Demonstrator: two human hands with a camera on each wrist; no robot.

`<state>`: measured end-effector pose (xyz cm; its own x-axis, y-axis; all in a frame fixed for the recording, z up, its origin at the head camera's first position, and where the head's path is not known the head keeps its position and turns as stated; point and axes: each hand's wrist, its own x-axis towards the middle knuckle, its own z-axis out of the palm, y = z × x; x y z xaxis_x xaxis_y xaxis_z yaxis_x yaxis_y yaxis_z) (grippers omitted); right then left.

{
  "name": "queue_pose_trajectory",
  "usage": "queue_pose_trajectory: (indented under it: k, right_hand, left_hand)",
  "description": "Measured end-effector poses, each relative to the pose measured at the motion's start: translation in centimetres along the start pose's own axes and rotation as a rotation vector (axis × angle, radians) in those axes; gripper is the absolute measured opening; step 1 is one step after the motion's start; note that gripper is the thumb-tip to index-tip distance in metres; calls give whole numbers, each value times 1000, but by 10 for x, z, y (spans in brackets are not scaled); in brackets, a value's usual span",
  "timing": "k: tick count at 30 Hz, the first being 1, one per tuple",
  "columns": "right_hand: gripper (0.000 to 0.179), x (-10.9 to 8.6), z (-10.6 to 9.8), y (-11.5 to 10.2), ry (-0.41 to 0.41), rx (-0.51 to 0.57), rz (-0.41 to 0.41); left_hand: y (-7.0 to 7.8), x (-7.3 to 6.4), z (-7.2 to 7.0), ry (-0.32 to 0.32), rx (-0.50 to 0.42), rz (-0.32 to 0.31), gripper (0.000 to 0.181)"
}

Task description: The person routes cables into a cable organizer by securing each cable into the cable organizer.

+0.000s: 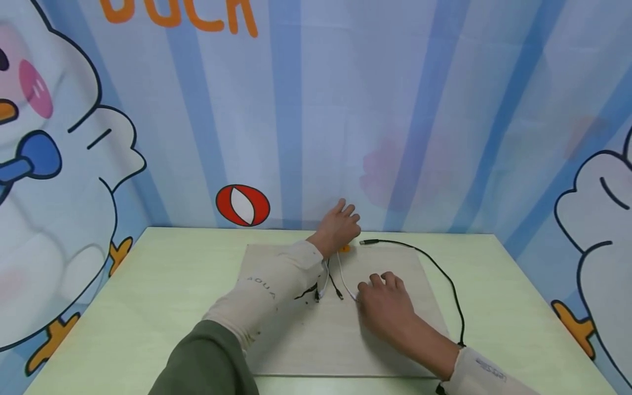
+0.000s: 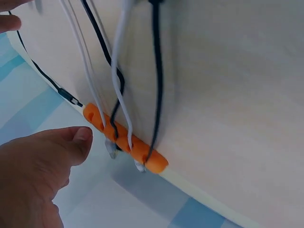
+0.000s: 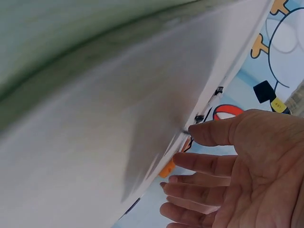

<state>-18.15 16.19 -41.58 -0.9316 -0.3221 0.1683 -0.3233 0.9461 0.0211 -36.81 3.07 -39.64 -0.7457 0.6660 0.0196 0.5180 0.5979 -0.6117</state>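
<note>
An orange cable holder (image 2: 105, 119) lies by the far edge of the white board (image 1: 316, 345), with white and black cables in its slots. Just beyond it, my left hand (image 1: 337, 226) hovers with fingers loosely extended; in the left wrist view its thumb is apart from the holder. My right hand (image 1: 385, 302) is low over the board, near the end of a white cable (image 1: 344, 277). Its fingers are relaxed and spread in the right wrist view. A loose black cable (image 1: 446, 274) curves right of the board, its plug (image 1: 369, 241) close to the holder.
The board lies on a pale green table (image 1: 197, 274). Cable ends, among them a black plug (image 1: 340, 295), lie on the board left of my right hand. Behind the table hangs a blue striped curtain (image 1: 321, 109) with printed cartoon figures.
</note>
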Motion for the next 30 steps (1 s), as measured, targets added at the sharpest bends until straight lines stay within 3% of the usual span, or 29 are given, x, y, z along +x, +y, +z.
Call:
queue_pose_trajectory:
  k: [6,16,23,30]
  right_hand:
    - [13,-11,5,18,53,-28,21]
    - [15,-29,8,40,88,-49,66]
    - [11,-43,8,54,114,-81,110]
    - [9,-57,10,67,124,-93,150]
  left_hand:
    - [9,8,2,10,-83,-13,20]
    - [30,18,-5,75,-97,5,29]
    - [50,34,-9,36,-122,28,32]
    - [69,41,-21,118,-122,64,32]
